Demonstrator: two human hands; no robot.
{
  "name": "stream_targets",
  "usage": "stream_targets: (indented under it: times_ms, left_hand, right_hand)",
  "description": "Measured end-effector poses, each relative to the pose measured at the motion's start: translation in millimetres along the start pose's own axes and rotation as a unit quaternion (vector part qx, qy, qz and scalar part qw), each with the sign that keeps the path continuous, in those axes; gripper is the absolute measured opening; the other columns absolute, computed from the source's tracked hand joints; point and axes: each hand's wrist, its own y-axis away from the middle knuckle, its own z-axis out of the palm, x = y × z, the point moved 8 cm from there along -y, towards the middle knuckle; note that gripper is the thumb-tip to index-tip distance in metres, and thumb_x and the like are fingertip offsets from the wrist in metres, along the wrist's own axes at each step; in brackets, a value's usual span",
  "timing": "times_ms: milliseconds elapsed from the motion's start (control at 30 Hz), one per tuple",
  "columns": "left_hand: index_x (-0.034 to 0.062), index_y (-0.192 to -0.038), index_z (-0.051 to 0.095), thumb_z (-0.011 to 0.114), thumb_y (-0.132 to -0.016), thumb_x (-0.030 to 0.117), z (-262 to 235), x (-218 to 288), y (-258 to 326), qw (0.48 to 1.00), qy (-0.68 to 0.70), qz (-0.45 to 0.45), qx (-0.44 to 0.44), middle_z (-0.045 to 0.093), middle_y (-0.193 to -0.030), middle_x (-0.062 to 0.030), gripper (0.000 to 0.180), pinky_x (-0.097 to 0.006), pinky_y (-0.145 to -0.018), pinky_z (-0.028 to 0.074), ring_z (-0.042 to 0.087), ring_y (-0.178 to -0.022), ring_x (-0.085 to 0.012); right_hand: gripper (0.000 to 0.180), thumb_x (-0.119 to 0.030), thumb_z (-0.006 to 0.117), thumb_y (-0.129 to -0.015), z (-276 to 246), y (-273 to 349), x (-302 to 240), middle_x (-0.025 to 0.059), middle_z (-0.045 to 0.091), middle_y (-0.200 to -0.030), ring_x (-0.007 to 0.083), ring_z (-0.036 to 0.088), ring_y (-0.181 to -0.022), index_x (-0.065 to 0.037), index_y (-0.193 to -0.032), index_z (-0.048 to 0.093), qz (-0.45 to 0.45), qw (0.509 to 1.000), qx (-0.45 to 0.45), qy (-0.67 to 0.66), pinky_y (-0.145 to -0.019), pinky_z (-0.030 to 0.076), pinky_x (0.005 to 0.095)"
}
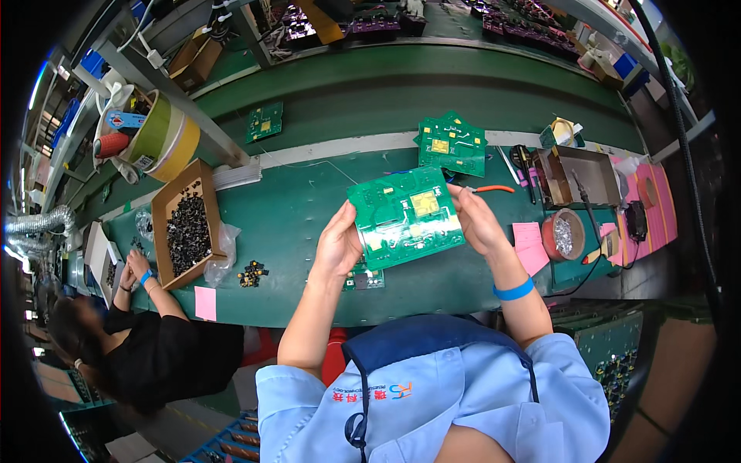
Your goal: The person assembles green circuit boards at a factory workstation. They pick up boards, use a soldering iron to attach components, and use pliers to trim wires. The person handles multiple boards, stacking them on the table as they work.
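Both hands hold a green circuit board (405, 216) up over the workbench (297, 220), its face with the yellowish square patches turned toward the wearer; the step in hand looks like handling or looking over this one board. From this hold, a move would seem to call for an even grip on both side edges, so that the panel neither twists nor slips.

The board lies between the hands, tilted, nearer the near edge of the workbench than the far one. The left hand (340, 241) pinches its left edge, thumb toward the visible face and fingers curled in close. The right hand (480, 222) is partly open along the right edge, its fingertips near the upper right corner; with the glare and the overlap, I cannot fairly tell how far the fingers reach behind.

Partly covered below the held board, another board (370, 279) lies by the near edge. Toward the far edge sits a stack of boards (454, 145), and the orange-handled tool (492, 188) is just beyond the right hand. A small pile of parts (252, 274) is to the left, near the front.
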Motion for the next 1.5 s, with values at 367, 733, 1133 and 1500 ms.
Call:
stream_targets:
  times_ms: [367, 733, 1133, 1500]
  left_hand:
    - [0.0005, -0.113, 0.036, 0.036, -0.086, 0.02, -6.3, -2.2, 1.5, 1.0, -0.008, 0.014, 0.024, 0.048, -0.108, -0.0108, 0.033, -0.035, -0.082, 0.041, 0.048, -0.099, -0.0211]
    - [0.0009, -0.107, 0.042, 0.037, -0.086, 0.021, -25.3, -14.4, -4.2, 0.997, 0.039, -0.039, 0.052, 0.05, -0.105, -0.0118, 0.03, -0.037, -0.081, 0.043, 0.051, -0.094, -0.0229]
    - [0.0018, -0.108, 0.041, 0.036, -0.086, 0.024, -33.7, -23.5, -3.9, 0.993, 0.066, -0.072, 0.062, 0.05, -0.107, -0.0134, 0.032, -0.038, -0.081, 0.042, 0.05, -0.096, -0.0245]
    - [0.0021, -0.107, 0.041, 0.036, -0.086, 0.024, -31.9, -23.3, -0.9, 0.992, 0.096, -0.072, 0.046, 0.049, -0.106, -0.0131, 0.031, -0.039, -0.08, 0.042, 0.05, -0.096, -0.0248]
  right_hand:
    - [0.029, -0.011, 0.044, -0.083, 12.7, 10.2, -7.3, 0.005, 0.056, -0.093, 0.008, 0.053, -0.081, 0.002, -0.109, 0.045, -0.003, 0.997, 0.01, 0.08, -0.07, 0.042, 0.0205]
    - [0.022, -0.013, 0.045, -0.083, 4.5, 9.5, -0.4, 0.0023, 0.057, -0.083, 0.0052, 0.053, -0.07, 0.0, -0.099, 0.051, 0.013, 0.996, 0.035, 0.085, -0.06, 0.042, 0.0192]
    - [0.024, -0.014, 0.043, -0.084, -6.7, 2.0, 21.1, 0.005, 0.057, -0.088, 0.0082, 0.054, -0.076, 0.002, -0.101, 0.049, 0.037, 0.996, 0.062, 0.06, -0.066, 0.044, 0.021]
    - [0.023, -0.014, 0.043, -0.084, -7.8, -0.5, 27.7, 0.0039, 0.058, -0.085, 0.0074, 0.055, -0.073, 0.001, -0.099, 0.051, 0.046, 0.997, 0.063, 0.023, -0.064, 0.043, 0.0203]
